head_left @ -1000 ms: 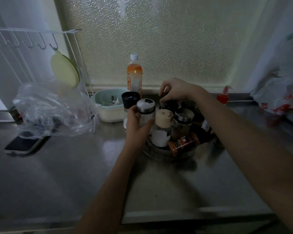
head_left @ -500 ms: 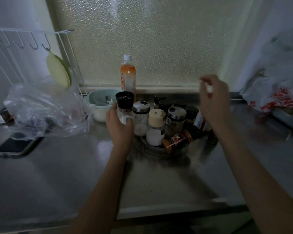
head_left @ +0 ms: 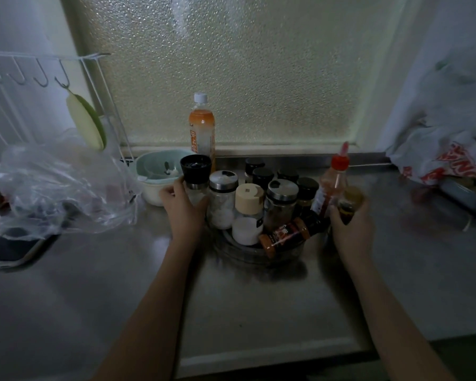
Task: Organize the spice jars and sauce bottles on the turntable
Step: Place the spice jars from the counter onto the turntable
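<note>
Head view: my left hand point(head_left: 183, 207) has its grip curled round the black-capped glass grinder point(head_left: 195, 174) at the left edge of the round clear turntable point(head_left: 248, 253) on the steel tabletop point(head_left: 259, 303). My right hand point(head_left: 351, 224) grips a small dark jar with a yellowish lid point(head_left: 348, 203) beside the red-capped sauce bottle point(head_left: 333, 182), just right of the turntable.

Steel counter point(head_left: 259, 306). On it: turntable point(head_left: 259, 255) centre; pale bowl point(head_left: 154, 185) and orange drink bottle point(head_left: 201, 127) far left; plastic bag point(head_left: 58, 188), phone point(head_left: 8, 248) left; printed bag point(head_left: 445, 158) far right.
</note>
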`<state>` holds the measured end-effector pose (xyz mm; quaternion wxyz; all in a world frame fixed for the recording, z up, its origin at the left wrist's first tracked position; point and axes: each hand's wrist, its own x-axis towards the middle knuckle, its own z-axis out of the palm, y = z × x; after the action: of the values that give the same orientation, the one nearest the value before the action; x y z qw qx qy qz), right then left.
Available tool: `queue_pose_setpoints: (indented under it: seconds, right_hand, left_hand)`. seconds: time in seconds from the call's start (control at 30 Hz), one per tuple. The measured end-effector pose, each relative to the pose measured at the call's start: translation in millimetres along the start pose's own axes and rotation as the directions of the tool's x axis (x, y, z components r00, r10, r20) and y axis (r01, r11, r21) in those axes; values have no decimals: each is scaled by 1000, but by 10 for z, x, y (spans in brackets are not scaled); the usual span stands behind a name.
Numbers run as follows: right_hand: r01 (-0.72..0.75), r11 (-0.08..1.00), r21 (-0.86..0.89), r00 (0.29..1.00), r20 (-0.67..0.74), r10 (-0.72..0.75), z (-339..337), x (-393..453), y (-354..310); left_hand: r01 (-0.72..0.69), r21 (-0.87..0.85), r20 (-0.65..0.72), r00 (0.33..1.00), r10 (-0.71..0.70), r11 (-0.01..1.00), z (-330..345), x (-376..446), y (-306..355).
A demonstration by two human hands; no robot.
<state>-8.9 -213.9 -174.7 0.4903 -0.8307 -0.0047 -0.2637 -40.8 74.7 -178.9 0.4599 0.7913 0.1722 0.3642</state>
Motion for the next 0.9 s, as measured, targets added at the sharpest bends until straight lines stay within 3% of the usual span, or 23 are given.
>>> queue_pose_setpoints:
  seconds: [0.43, 0.63, 0.77, 0.9]
  right_hand:
    - [72, 997, 24, 997, -1, -72, 30, -29, 70]
    - [70, 997, 32, 998, 7, -70, 49, -24, 76]
    - [61, 998, 24, 998, 14, -61, 55, -7, 81]
    - [74, 997, 21, 997, 3, -74, 61, -9, 97]
  left_hand:
    - [3, -54, -86, 996, -8, 999, -37, 2, -14]
    - [-88, -227, -202, 979, 42, 970, -204, 148, 260]
    - [-81, -305, -7, 997, 83, 949, -185, 321, 491]
    - [50, -402, 260, 964, 61, 914, -99, 352, 557]
